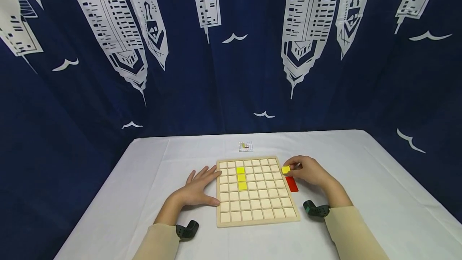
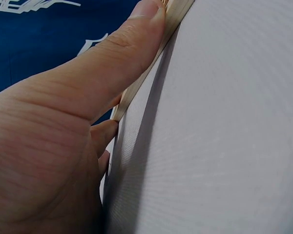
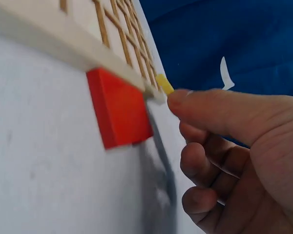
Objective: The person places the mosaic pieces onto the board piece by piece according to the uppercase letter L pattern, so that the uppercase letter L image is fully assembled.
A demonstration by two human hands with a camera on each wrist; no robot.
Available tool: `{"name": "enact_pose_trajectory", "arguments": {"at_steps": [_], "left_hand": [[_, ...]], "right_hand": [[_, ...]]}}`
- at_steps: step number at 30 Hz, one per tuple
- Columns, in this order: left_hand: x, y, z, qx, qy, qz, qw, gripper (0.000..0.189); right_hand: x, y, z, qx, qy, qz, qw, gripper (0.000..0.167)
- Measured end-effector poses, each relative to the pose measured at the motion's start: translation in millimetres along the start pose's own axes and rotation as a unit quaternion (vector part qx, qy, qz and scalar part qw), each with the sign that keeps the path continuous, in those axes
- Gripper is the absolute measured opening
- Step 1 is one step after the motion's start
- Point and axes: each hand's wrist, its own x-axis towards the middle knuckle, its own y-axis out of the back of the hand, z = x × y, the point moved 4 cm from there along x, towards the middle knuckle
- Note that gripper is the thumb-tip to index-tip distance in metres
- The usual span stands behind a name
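A wooden grid board (image 1: 258,224) with pale square cells lies on the white cloth. Three yellow squares (image 1: 241,178) form a column in its upper left part. My left hand (image 1: 195,189) rests along the board's left edge with fingers spread, thumb and fingertips touching the frame. Beside the upper right edge, my right hand (image 1: 311,171) pinches a small yellow square tile (image 1: 285,170) between thumb and fingers. In the right wrist view, the thumb and fingers hide most of this tile (image 3: 164,83). A red rectangular block (image 1: 292,184) lies against the board's right edge, just below that hand.
Behind the board, a small printed grid pattern (image 1: 246,146) with coloured cells lies on the white tablecloth (image 1: 119,196). A dark blue curtain (image 1: 216,75) with white building drawings hangs beyond the table. Each wrist wears a dark camera, one the left wrist camera (image 1: 187,230).
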Motion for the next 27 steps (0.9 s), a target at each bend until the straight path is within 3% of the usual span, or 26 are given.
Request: {"name": "enact_pose_trajectory", "arguments": {"at_steps": [8, 15, 27], "left_hand": [[-0.1, -1.6, -1.5, -0.005, -0.009, 0.002, 0.9999, 0.106], [-0.9, -0.7, -1.6, 0.0, -0.007, -0.003, 1.0, 0.105], [-1.4, 0.8, 0.7, 0.007, -0.008, -0.001, 0.9999, 0.105]], "right_hand": [[-3.2, -2, -20, 0.018, 0.044, -0.006, 0.9989, 0.026], [-3.8, -11, -35, 0.019, 0.072, -0.038, 0.9965, 0.026], [-7.8, -34, -72, 0.031, 0.173, -0.075, 0.9816, 0.025]]}}
